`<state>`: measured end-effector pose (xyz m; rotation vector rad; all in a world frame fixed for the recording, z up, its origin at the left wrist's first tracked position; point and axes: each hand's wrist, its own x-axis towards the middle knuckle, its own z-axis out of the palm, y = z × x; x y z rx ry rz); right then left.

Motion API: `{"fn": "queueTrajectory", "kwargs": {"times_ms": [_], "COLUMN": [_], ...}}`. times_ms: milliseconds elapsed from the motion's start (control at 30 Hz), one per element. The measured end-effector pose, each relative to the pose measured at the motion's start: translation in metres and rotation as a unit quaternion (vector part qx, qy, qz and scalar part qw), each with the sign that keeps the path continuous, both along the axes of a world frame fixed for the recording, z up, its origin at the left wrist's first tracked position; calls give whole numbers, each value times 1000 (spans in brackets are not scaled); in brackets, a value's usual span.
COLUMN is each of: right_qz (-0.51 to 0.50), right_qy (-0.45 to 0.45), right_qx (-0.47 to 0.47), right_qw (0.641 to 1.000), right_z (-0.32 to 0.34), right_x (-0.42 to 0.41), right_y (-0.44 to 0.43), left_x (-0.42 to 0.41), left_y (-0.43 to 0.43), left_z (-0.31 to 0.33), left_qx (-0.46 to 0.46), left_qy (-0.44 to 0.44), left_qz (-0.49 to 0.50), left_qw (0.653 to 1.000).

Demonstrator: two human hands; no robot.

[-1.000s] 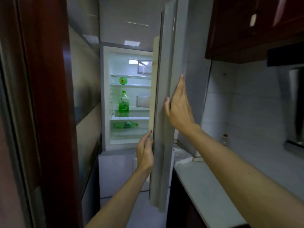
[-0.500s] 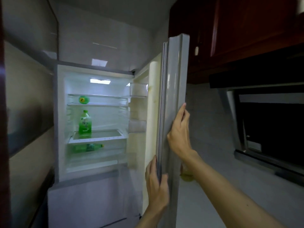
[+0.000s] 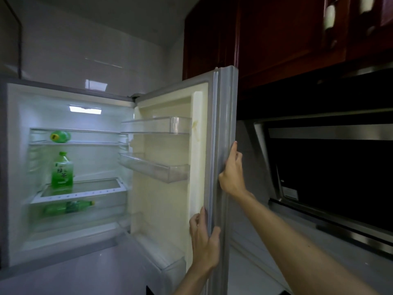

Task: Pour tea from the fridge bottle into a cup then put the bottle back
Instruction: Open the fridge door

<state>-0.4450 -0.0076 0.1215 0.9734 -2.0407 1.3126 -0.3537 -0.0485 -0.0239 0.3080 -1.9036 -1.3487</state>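
The fridge door point(image 3: 223, 128) stands wide open, edge-on in the middle of the view. My left hand point(image 3: 204, 237) grips its edge low down, fingers wrapped onto the inner seal. My right hand point(image 3: 232, 171) holds the outer side of the same edge higher up. Inside the lit fridge an upright green tea bottle point(image 3: 62, 170) stands on the middle shelf point(image 3: 95, 188), far left of both hands. A second green bottle point(image 3: 60, 136) lies on the top shelf and a third green bottle point(image 3: 70, 207) lies below. No cup is in view.
Two clear door bins point(image 3: 170, 124) point(image 3: 157, 169) hang inside the door. Dark red wall cupboards point(image 3: 276, 35) sit above right, over a black and steel range hood point(image 3: 329, 167). A pale countertop point(image 3: 265, 262) runs below the hood. The closed lower fridge compartment point(image 3: 74, 271) is beneath.
The door has swung further open, showing its inner bins. I have moved closer and the fridge interior now fills the left. Both hands stay on the door edge.
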Motion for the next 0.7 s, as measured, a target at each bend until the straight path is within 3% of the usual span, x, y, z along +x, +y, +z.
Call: {"fn": "queueTrajectory", "kwargs": {"times_ms": [267,700], "right_qz": [17,30], "right_qy": [-71,-91], "right_qx": [-28,-31], "right_qw": [997,995], "right_z": [6,5], "right_x": [-43,-97], "right_y": [10,14], "left_x": [-39,-88], "left_y": [8,20], "left_z": [1,-1], "left_qx": [-52,-67], "left_qy": [-31,-24], "left_qz": [-12,-18], "left_qw": [998,997]}}
